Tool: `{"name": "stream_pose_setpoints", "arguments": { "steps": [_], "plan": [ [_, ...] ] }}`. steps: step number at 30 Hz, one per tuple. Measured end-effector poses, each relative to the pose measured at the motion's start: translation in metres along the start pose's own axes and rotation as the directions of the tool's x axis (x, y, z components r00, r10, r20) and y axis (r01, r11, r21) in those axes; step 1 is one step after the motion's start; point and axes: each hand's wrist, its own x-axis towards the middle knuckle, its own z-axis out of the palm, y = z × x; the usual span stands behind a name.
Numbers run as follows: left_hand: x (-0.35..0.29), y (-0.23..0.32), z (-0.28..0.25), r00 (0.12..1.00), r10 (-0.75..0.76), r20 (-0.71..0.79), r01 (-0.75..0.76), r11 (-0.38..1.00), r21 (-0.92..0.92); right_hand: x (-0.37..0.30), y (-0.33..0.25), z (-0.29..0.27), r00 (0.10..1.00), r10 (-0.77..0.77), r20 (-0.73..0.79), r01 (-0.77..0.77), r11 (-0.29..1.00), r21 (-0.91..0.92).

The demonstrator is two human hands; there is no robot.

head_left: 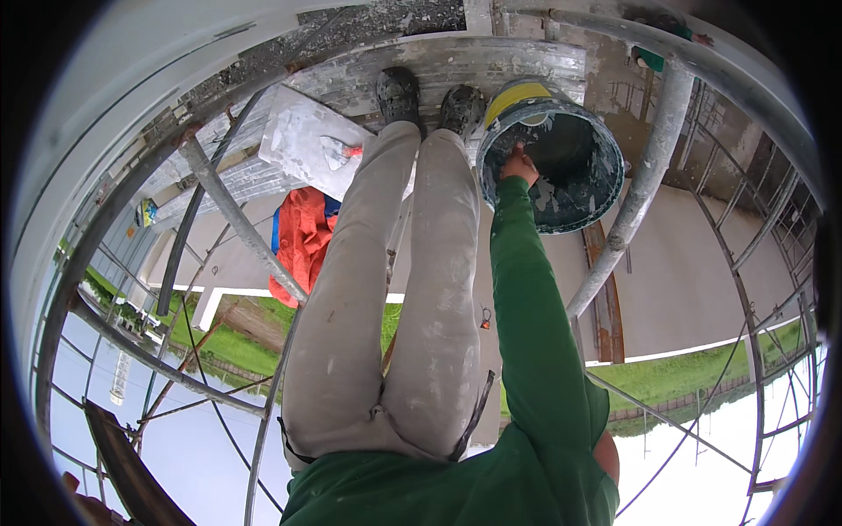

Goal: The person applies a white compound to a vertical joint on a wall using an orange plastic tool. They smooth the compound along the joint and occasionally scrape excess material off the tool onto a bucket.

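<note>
So from where I'm standing, this person is up on some scaffolding with the right hand (519, 167) down in the mouth of a big dark bucket (605, 167). The bucket sits just beside the right shoe (462, 110), with a yellow band (524, 94) round the outside and pale smears all over the inner wall. The fingers look curled in rather than spread, but I honestly can't tell whether they're pinching anything in there. I can't see the left hand, so no clue what that one's up to.

Over by the left shoe (399, 95) there's a flat grey board (294, 131) with a small red-handled trowel (340, 151) lying on it (looks like a putty-knife type, but don't quote me). Near the left leg there's a bunched-up orange-red cloth (307, 235) with a bit of blue showing next to it. The planks (544, 60) underfoot are splattered, and so are the pale trousers (342, 298). A fat grey pipe (649, 171) slants past the bucket's right side, and there's grass (232, 342) way down below.
</note>
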Motion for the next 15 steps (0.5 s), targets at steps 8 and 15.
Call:
{"name": "stream_pose_setpoints", "arguments": {
  "steps": [8, 15],
  "plan": [
    [-0.208, 0.148, 0.384, 0.595, 0.239, 0.767, 0.276, 0.836, -0.474, -0.194, -0.112, -0.142, 0.388, -0.460, 0.798, 0.267, 0.885, 0.381],
    [-0.359, 0.275, 0.516, -0.002, 0.254, 0.967, 0.413, 0.881, -0.230, -0.124, -0.083, -0.173, 0.492, -0.064, 0.869, -0.091, 0.988, 0.124]
  ]
}}
